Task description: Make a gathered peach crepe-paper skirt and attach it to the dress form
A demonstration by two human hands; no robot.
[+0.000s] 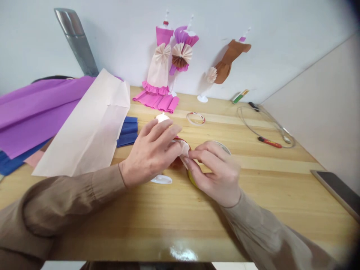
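Note:
My left hand [153,155] is bent over the table, its thumb pressed against a small piece of pale cream crepe paper [185,147]. From the other side, my right hand [216,170] pinches the paper's edge between thumb and fingertips. Reddish-brown material [177,162] shows below the paper, mostly covered by my fingers. A white knobbed piece [162,117] pokes out beyond my left fingers, and a white oval disc [161,179] lies under that hand. Beneath my right hand are a yellow curved edge [193,179] and a round rim [223,146], largely hidden.
Purple crepe paper [42,108], a cream sheet [87,123] and folded blue paper [128,131] lie left. Behind stand miniature paper dresses [161,69], pink pleated paper [157,101] and a bangle-like ring [196,118]. A cable [242,120], red-handled tool [269,142] and phone [337,191] lie right.

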